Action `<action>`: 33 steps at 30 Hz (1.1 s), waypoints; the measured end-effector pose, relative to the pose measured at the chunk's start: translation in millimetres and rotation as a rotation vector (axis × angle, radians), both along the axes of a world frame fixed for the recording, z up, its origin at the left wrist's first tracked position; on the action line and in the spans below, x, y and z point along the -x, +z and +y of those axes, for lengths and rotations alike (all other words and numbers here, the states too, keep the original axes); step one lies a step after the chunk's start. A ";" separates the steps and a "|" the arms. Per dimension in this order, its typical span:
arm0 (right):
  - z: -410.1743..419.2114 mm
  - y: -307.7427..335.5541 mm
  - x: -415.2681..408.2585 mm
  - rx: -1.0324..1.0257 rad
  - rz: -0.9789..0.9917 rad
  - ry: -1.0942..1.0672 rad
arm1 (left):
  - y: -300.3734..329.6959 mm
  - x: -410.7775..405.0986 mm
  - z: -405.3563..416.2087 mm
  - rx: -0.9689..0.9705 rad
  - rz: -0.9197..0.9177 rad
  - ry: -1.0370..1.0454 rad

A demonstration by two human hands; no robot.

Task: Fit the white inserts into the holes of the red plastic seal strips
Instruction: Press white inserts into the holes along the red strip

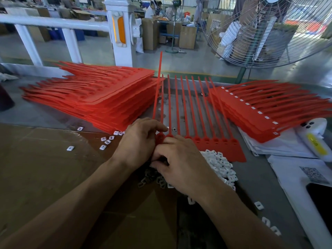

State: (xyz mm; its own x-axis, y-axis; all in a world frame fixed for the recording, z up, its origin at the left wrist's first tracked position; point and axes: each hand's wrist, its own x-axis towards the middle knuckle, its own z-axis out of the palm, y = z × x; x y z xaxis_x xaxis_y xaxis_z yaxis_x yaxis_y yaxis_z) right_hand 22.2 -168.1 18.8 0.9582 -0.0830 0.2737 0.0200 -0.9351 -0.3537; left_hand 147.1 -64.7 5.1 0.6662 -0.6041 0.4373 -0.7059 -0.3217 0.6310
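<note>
A red seal strip sheet (221,148) lies flat in front of me, its long tails pointing away and its holes in a row near my hands. My left hand (138,142) grips the sheet's left end, fingers curled over the leftmost tail, which is bent upward. My right hand (179,164) has its fingers curled against the sheet next to the left hand; what its fingertips hold is hidden. A heap of white inserts (221,166) lies just right of my right hand, partly under it.
A tall stack of red sheets (97,97) sits at the left, and a stack with white inserts fitted (269,112) at the right. Loose inserts (107,141) lie on brown cardboard (45,168). White papers (291,169), a white device (316,139) and a big fan (269,33) are on the right.
</note>
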 end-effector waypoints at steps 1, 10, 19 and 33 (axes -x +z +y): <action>-0.3 -0.1 0.1 0.005 0.002 0.001 | 0.2 -0.2 0.1 0.002 0.002 -0.002; -1.2 -0.6 0.0 0.013 0.025 0.011 | -0.3 -2.4 1.6 0.013 0.028 -0.009; -12.3 -2.4 0.7 -0.125 -0.090 -0.051 | -2.1 -2.6 0.4 0.036 0.008 0.017; -17.0 -3.7 -1.8 -0.231 -0.142 -0.102 | -1.3 2.8 -3.8 0.072 -0.103 -0.023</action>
State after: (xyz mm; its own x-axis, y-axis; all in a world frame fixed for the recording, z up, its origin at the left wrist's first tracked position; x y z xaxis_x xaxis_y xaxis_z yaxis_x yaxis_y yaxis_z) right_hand 24.0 -185.1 15.1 0.8952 -0.2526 0.3671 -0.0053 -0.8298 -0.5580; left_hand 144.4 -68.5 3.8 0.6018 -0.5834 0.5454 -0.7750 -0.2615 0.5754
